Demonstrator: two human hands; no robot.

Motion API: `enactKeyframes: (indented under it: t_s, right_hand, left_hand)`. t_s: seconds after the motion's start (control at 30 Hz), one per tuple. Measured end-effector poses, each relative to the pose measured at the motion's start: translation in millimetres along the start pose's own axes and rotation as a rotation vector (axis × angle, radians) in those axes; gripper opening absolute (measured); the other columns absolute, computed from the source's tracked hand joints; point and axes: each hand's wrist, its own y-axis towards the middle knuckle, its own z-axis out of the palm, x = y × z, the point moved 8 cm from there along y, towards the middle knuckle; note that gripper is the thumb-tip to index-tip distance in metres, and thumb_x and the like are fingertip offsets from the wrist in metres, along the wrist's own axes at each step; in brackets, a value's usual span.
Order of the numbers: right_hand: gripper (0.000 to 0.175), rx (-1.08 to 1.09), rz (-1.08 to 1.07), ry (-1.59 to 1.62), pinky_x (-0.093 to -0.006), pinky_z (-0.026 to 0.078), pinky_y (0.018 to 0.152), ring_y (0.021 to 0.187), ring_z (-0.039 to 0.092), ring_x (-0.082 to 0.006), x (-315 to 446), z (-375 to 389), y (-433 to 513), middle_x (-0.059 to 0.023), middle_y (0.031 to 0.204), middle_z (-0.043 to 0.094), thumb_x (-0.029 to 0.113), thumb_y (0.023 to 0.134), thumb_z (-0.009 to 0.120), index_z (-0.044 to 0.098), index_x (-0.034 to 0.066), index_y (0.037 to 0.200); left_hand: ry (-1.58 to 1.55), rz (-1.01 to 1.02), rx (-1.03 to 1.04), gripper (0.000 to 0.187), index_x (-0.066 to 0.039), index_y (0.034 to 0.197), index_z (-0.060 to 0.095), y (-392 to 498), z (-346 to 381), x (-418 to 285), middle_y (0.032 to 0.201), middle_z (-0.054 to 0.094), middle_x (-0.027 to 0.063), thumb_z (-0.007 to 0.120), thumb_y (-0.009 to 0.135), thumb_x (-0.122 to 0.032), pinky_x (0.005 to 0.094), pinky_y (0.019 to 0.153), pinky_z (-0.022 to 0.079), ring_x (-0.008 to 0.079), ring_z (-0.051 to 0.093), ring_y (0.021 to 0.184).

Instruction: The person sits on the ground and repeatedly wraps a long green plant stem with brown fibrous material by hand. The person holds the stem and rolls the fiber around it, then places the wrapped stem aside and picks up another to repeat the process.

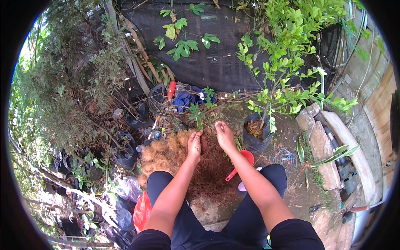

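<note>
My left hand (195,143), smeared with soil, pinches the lower end of a green leaf piece (199,123) that points away from me. To its right my right hand (224,134) is raised with the fingers curled together; whether anything small lies in them cannot be told. Below both hands spreads a heap of dark brown soil or coir (212,170). Tan coconut-fibre clumps (159,154) lie against its left side. A red plastic scoop (247,157) rests at the heap's right, partly hidden by my right forearm.
A leafy potted shrub in a black grow bag (257,132) stands at right. Farther right are stone slabs (325,156), variegated snake plant leaves (336,155) and pliers (315,207). Red (142,209) and clear plastic bags (129,189) lie left. Dark netting (212,65) hangs behind.
</note>
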Motion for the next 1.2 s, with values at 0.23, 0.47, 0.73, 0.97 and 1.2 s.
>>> enactKeyframes:
  t_s: [0.23,0.47,0.73,0.97,1.2]
  right_hand:
    - [0.05,0.048,0.031,0.173,-0.0347,0.038,0.106,0.121,0.053,-0.0215,-6.7,33.0,-30.7,-0.0135,0.13,0.058,0.043,0.104,0.046,0.054,0.0029,0.133]
    - [0.052,0.14,0.139,0.507,-0.033,0.037,0.107,0.123,0.052,-0.018,-18.1,54.2,-28.0,-0.0092,0.133,0.056,0.046,0.104,0.046,0.053,0.006,0.137]
    - [0.046,0.129,0.317,0.645,-0.0303,0.047,0.071,0.079,0.06,-0.0112,-0.1,57.0,-50.3,-0.0041,0.089,0.069,0.044,0.096,0.064,0.071,-0.0004,0.107]
    - [0.048,0.102,0.251,0.509,-0.0287,0.044,0.064,0.071,0.055,-0.0096,11.7,55.1,-44.2,-0.002,0.078,0.064,0.047,0.095,0.064,0.071,-0.0001,0.091]
    - [0.05,0.064,0.27,0.407,-0.0319,0.042,0.057,0.062,0.053,-0.0113,5.8,48.2,-48.4,-0.0021,0.066,0.059,0.045,0.097,0.062,0.065,0.0006,0.074]
  left_hand:
    - [-0.093,0.103,0.041,0.023,-0.009,0.106,0.06,-14.8,17.9,4.0,0.097,0.059,0.0,0.064,0.096,-0.029,0.0278,0.088,0.043,0.0125,0.054,0.094]
    - [-0.185,0.262,-0.014,0.017,-0.007,0.106,0.063,-23.7,21.4,-3.0,0.101,0.063,-0.0003,0.06,0.098,-0.022,0.0272,0.086,0.047,0.0114,0.059,0.094]
    - [0.469,0.65,-0.162,0.036,-0.004,0.105,0.072,-23.8,16.1,-32.0,0.14,0.057,0.0062,0.053,0.101,-0.035,0.0416,0.112,0.029,0.0291,0.045,0.134]
    - [0.557,0.643,-0.129,0.043,-0.003,0.116,0.069,-26.3,12.5,-33.4,0.135,0.058,0.0077,0.044,0.104,-0.037,0.0407,0.108,0.032,0.0275,0.047,0.128]
    - [0.059,0.37,0.102,0.035,0.0,0.123,0.064,-10.2,18.8,-4.7,0.11,0.067,0.0021,0.046,0.106,-0.025,0.0252,0.085,0.048,0.0087,0.059,0.093]
